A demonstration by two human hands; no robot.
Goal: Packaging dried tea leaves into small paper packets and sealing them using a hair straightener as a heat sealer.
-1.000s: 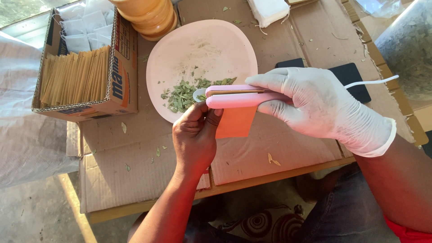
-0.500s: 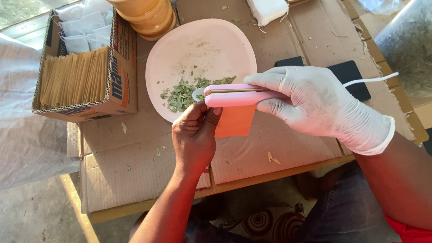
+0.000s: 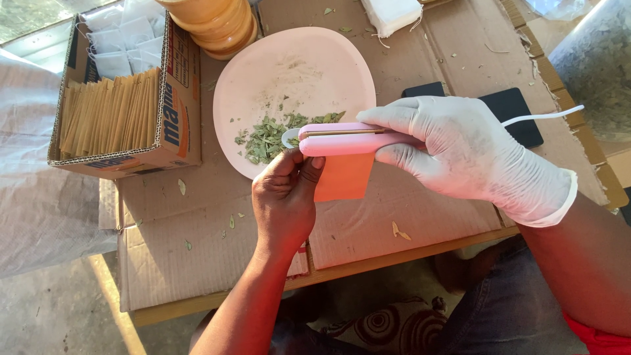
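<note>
In the head view, our gloved right hand (image 3: 460,154) is clenched round a pink sealer (image 3: 348,139), a slim clamp-like tool with a white cord (image 3: 542,117) trailing off behind the wrist. Its jaws look pressed together on the top edge of an orange packet (image 3: 343,177), which hangs just below the tool. Our bare left hand (image 3: 286,197) comes up from beneath, its fingers (image 3: 309,172) pinching the packet's left edge and touching the underside of the sealer.

Just beyond the fingers lies a pale pink plate (image 3: 296,72) with a small heap of dried green leaves (image 3: 269,137), the sealer's tip reaching over its near rim. Well off to the left of the left hand stands a cardboard box (image 3: 177,125) packed with tan packets (image 3: 108,115) on edge and white sachets (image 3: 121,43) behind them. Stacked wooden bowls (image 3: 217,26) sit beyond the plate, and flattened cardboard (image 3: 217,263) covers the counter under it all.

We judge the sealing of the packet's mouth to be the step in hand. The next move would call for steady pressure from the right hand while the left keeps the packet straight, then easing the tool off without tearing the edge.
</note>
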